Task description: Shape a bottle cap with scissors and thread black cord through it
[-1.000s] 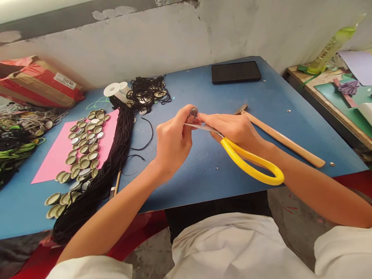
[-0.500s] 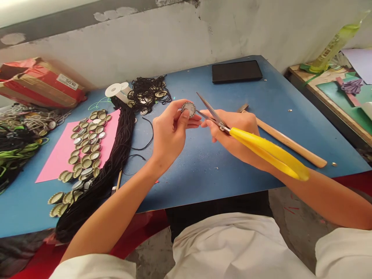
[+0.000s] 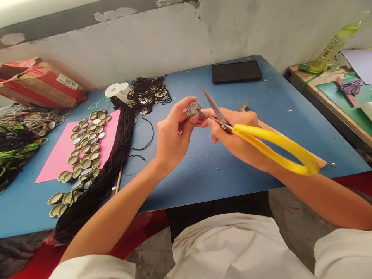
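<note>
Left hand (image 3: 171, 135) is up over the middle of the blue desk (image 3: 203, 170), fingers (image 3: 186, 106) pinched closed on a single bottle cap (image 3: 192, 109), held just above the surface. Right hand (image 3: 235, 133) sits just beside it, fingers wrapped around the pivot end of the yellow-handled scissors (image 3: 273, 149). Blades are parted: one tip touches the cap, the other points up and away toward the far edge. The yellow loops jut out toward the desk's right edge.

Under the right wrist lies a wooden stick (image 3: 290, 145), running toward the right near corner. A dark phone (image 3: 236, 71) rests flat near the far edge. Toward the left, a pink sheet (image 3: 55, 164) carries a spread of loose caps (image 3: 84, 151), some spilling off it toward the near edge. Beside it, a thick bundle of black cords (image 3: 99, 182) runs from the near left edge up to a white spool (image 3: 114, 90), with a tangle of corded caps (image 3: 148, 93) just past it. A red carton (image 3: 37, 83) sits against the wall beyond the left far corner.
</note>
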The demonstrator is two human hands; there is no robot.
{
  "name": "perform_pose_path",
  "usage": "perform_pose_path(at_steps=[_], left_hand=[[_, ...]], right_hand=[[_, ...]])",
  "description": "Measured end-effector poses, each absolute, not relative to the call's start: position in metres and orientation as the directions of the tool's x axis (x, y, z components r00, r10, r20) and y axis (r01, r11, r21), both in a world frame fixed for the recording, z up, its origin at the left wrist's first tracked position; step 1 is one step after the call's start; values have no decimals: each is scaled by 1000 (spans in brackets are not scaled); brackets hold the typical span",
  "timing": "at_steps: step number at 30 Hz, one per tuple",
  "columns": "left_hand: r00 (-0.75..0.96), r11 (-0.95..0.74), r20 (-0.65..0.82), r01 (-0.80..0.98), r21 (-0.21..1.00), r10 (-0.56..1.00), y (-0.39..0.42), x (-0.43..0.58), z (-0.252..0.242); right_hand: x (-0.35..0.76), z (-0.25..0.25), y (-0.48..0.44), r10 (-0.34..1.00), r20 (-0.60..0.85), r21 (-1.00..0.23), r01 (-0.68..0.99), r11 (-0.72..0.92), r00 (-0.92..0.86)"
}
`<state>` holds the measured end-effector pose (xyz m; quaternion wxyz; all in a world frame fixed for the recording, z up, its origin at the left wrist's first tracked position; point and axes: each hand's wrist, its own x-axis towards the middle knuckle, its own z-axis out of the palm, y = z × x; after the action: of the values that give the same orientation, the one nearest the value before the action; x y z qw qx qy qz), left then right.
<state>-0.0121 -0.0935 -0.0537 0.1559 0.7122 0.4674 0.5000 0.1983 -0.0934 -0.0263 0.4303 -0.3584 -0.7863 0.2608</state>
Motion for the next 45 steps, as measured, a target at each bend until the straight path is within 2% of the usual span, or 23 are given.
perform_pose_path(at_steps=[4,7,10,14,18,20,22,24,27,30,34,36,41,43,45], left_hand=[[50,-501,593,596,628,804,-97,-13,-52],[63,-511,612,622,594,788,-97,-14,-52],[86,-512,604,632,582,792,-96,-16,-52],[98,-489,566,636,597,819,-97,-18,-48],[98,-470,550,652,594,830,-99,-18,-42],[90,-450,524,645,617,847,-99,-17,-40],[82,-442,499,599,667,863,-97,-17,-40],[50,-427,476,533,731,878,-90,-19,-43],[2,-384,430,458,802,903,-77,-27,-50],[148,-409,387,481,776,910,-69,-32,-57],[579,-627,309,497,600,754,-71,-26,-70],[677,-684,256,494,536,690,-73,-23,-78],[662,-629,124,614,477,739,-72,-25,-82],[619,-599,155,617,510,770,-72,-27,-75],[534,-530,202,580,619,821,-75,-24,-68]], right_hand=[[196,-30,-91,832,431,-832,203,516,-349],[194,-35,-87,828,434,-833,194,519,-354],[194,-40,-80,742,525,-720,248,648,-417],[196,-51,-69,628,587,-485,399,778,-512],[201,-56,-64,567,574,-215,560,800,-590],[202,-53,-65,587,526,-184,592,785,-615],[203,-46,-67,622,498,-273,571,774,-605],[203,-39,-68,680,479,-460,501,733,-555],[203,-31,-69,809,390,-757,346,554,-440],[204,-28,-66,885,302,-907,179,381,-355],[205,-30,-58,914,232,-971,-33,235,-333],[205,-31,-54,919,212,-977,-92,192,-334],[205,-32,-50,930,185,-977,-160,140,-316],[205,-33,-49,938,183,-972,-198,128,-295],[204,-34,-48,946,195,-960,-247,131,-257]])
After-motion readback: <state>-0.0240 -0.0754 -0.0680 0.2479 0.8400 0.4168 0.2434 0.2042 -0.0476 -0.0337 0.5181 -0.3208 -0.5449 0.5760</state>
